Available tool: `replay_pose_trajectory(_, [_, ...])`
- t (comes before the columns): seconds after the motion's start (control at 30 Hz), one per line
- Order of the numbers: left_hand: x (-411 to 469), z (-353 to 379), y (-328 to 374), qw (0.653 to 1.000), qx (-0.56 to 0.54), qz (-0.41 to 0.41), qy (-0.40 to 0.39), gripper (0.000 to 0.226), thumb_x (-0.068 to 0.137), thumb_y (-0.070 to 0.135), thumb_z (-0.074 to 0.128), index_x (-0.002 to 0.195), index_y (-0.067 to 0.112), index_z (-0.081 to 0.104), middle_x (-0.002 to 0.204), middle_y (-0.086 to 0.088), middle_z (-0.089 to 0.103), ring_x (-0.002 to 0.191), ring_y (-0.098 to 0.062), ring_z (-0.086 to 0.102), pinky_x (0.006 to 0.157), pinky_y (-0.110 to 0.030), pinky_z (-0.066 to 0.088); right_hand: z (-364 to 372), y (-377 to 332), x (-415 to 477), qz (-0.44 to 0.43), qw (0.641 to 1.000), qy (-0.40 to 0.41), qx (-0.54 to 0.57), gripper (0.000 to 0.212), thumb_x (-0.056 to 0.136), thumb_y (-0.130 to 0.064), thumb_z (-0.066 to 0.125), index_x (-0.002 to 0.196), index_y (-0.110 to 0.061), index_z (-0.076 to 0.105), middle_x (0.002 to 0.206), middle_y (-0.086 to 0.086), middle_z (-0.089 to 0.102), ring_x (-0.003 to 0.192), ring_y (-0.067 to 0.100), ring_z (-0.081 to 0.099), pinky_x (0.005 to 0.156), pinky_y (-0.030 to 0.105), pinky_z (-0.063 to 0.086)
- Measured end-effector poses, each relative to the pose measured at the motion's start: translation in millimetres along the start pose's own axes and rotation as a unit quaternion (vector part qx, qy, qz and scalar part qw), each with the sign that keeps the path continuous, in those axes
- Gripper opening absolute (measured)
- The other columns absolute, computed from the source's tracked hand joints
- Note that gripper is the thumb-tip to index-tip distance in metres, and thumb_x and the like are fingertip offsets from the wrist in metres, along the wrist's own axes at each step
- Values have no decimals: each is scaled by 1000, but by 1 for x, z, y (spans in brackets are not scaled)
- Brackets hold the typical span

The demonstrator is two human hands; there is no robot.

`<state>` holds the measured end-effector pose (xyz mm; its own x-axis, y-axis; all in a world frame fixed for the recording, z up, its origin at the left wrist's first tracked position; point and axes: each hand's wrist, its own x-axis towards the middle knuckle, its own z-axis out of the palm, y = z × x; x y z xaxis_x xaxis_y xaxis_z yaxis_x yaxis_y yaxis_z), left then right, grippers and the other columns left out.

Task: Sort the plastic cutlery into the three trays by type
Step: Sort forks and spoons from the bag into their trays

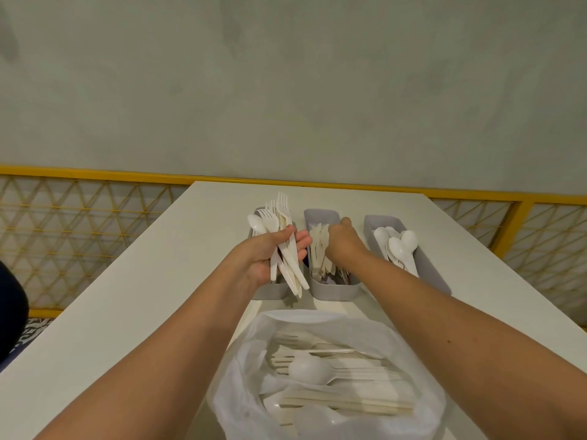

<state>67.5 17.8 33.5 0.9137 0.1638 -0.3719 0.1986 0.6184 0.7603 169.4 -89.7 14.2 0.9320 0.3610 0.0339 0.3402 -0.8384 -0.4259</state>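
Your left hand (268,252) clasps a fan of white plastic cutlery (281,217), forks and spoons mixed; your right hand (344,246) dips into the middle tray (333,290); its grip is hidden.

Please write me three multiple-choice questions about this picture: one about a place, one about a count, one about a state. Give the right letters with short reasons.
1. Where is the right hand?
A) in a plastic bag
B) touching the wall
C) over the middle tray

2. How many trays stand on the table?
A) two
B) three
C) five

3. What is the left hand doing?
A) gripping a bundle of cutlery
B) resting empty
C) waving

Answers:
1 C: it reaches down above the knives in the middle tray.
2 B: three grey trays stand side by side.
3 A: it is curled round the bundle.
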Motion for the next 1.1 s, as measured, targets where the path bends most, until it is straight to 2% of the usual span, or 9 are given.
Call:
replay_pose_trajectory(0.17, [1,3,-1,1000,-5,5,-14,19,97,14,46,87,4,60,110,-12,65,114,-21,57,87,-33,46,-19,-20,-16,-82,976,62,190,21,95,-12,48,100,-2,66,99,11,65,88,23,59,69,20,43])
replay_pose_trajectory(0.33, [-1,6,-5,999,18,7,-43,22,98,17,43,95,8,62,81,-10,75,93,-22,69,61,-26,58,-32,-32,-36,-51,951,-51,301,18,94,-23,54,82,-13,64,65,-2,61,55,7,57,50,14,42])
replay_pose_trajectory(0.43, [-3,7,-6,998,41,21,-50,25,99,16,40,108,5,61,92,-14,73,104,-23,60,78,-31,53,-36,-34,-38,-22,931,-74,357,19,92,-20,57,75,-15,62,66,3,63,53,11,58,49,18,45])
replay_pose_trajectory(0.53, [-4,6,-7,996,51,32,-64,29,100,17,39,119,3,57,85,-8,73,99,-23,64,75,-34,55,-39,-36,-39,-3,917,-89,388,18,91,-15,58,74,-13,60,65,5,62,49,14,58,47,22,48])
replay_pose_trajectory(0.63, [-3,3,-8,997,38,27,-58,24,98,18,42,101,3,61,73,-12,74,71,-19,73,61,-32,58,-41,-41,-41,9,906,-94,413,20,95,-16,52,76,-13,55,68,8,61,50,16,58,45,24,48])
replay_pose_trajectory(0.77, [-3,0,-8,999,12,32,-9,25,99,16,43,81,5,56,60,-11,69,50,-18,69,50,-31,57,-43,-45,-42,-32,911,17,410,16,100,-19,38,90,-12,47,86,7,63,73,17,58,77,33,50])
replay_pose_trajectory(0.87, [-3,0,-8,999,-6,44,21,26,99,17,44,77,7,54,60,-5,60,42,-12,61,54,-28,55,-45,-50,-48,-95,905,64,410,8,100,-17,37,96,-12,42,73,3,56,53,12,50,56,25,43])
replay_pose_trajectory(1.0, [-1,5,-6,995,-42,86,40,30,98,25,45,77,7,56,54,-4,59,50,-13,58,51,-27,53,-39,-52,-59,-116,952,-20,282,8,92,-9,51,97,-15,50,69,1,53,58,12,49,52,20,43])
replay_pose_trajectory(1.1, [-4,9,-7,993,-47,99,40,37,98,32,42,83,4,59,59,-9,68,67,-21,65,62,-33,54,-36,-49,-68,-140,961,-51,231,10,84,-8,60,94,-10,62,70,-1,55,72,16,54,71,31,48])
